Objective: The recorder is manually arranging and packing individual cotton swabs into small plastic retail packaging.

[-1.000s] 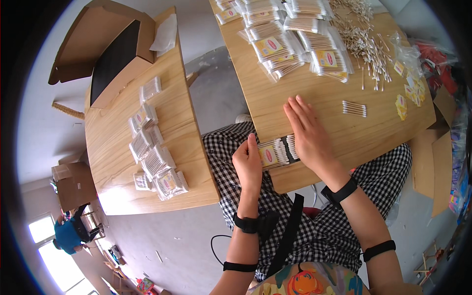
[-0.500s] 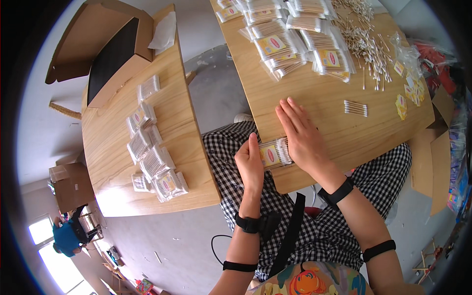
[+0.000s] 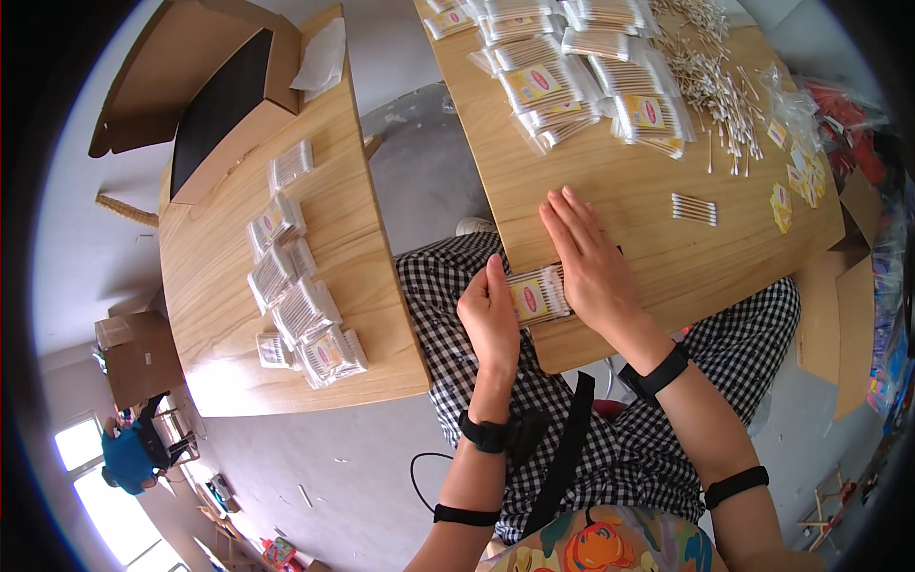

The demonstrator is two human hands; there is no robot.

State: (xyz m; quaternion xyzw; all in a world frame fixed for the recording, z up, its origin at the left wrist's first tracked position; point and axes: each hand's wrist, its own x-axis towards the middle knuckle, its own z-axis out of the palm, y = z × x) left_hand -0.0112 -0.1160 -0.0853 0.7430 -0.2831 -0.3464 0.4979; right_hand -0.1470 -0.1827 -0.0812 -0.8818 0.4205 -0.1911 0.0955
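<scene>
I note my right hand lies flat, fingers spread, pressing a clear plastic packet of cotton swabs with a yellow label at the near edge of the wooden table. My left hand steadies the packet's left end, apparently half-curled. The brown cardboard box stands open, contents indiscernible.

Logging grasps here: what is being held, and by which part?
A packet of cotton swabs: left hand at its left end, right hand flat on its right part.
</scene>
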